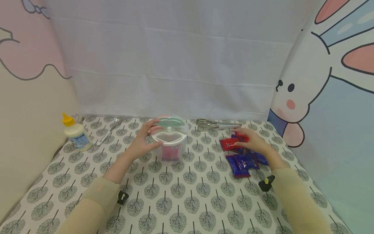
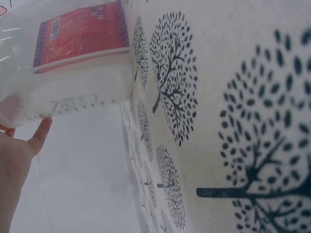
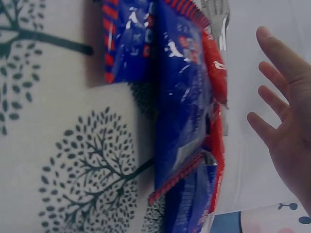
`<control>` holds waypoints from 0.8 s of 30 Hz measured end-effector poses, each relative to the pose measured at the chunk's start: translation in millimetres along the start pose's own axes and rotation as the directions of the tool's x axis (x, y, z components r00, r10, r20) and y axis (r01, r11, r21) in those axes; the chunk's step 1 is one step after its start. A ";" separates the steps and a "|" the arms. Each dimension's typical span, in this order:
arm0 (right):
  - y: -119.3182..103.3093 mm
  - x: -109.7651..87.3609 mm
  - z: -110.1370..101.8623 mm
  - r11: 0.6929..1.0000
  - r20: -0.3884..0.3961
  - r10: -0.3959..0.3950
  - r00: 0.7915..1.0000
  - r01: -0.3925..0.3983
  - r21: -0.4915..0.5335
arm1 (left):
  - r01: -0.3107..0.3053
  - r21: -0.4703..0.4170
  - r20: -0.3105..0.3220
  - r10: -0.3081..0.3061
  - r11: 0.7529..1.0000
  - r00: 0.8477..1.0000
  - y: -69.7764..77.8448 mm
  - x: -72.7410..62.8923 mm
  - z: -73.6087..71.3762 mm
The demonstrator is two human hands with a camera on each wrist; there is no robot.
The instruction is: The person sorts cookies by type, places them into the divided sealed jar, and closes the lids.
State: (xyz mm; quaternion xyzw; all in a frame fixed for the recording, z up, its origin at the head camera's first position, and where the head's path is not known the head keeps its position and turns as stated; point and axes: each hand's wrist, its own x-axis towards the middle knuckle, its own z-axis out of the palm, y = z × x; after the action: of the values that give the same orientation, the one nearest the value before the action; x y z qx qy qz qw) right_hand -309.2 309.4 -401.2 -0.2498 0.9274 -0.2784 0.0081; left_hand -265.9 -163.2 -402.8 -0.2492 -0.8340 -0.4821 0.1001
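12 o'clock: left hand [image 1: 141, 143] half-closed round container [image 1: 170, 143]. 1 o'clock: right hand [image 1: 254, 141] spread, empty, near packets [image 1: 246, 161]. Left tug could tip container.

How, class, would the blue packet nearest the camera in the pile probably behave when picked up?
The blue packet would probably feel slippery, since its wrapper shines. Its red-edged end might bend easily, as it looks thin. It seems unlikely to roll, lying flat on the patterned cloth.
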 end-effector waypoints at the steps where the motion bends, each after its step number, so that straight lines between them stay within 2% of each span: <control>1: 2.7 1.8 2.1 1.000 0.011 0.009 1.000 -0.009 0.006 | 0.003 0.003 0.001 -0.003 1.000 1.000 0.2 -0.1 -0.4; 11: 21.2 17.9 18.1 0.998 0.120 0.055 0.991 -0.050 -0.047 | 0.012 -0.018 0.016 -0.012 1.000 1.000 4.4 -0.3 -1.2; 14: 23.5 21.0 20.7 0.998 0.145 0.035 0.989 -0.026 -0.062 | 0.014 -0.005 0.015 -0.014 1.000 1.000 5.2 -0.8 -1.4; 18: 24.4 25.0 23.0 0.997 0.150 -0.011 0.989 0.023 -0.079 | 0.010 0.006 0.009 -0.011 1.000 1.000 4.4 -1.0 -1.4; 24: 20.2 30.3 22.9 0.996 0.118 -0.016 0.993 0.026 -0.080 | 0.015 -0.003 0.019 -0.015 1.000 1.000 7.3 0.4 -0.7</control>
State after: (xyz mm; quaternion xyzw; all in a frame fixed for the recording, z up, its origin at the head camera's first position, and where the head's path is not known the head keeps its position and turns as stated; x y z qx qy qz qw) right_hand -341.5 298.0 -427.3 -0.2755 0.9332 -0.2254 0.0493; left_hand -262.6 -160.7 -396.7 -0.2475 -0.8359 -0.4819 0.0881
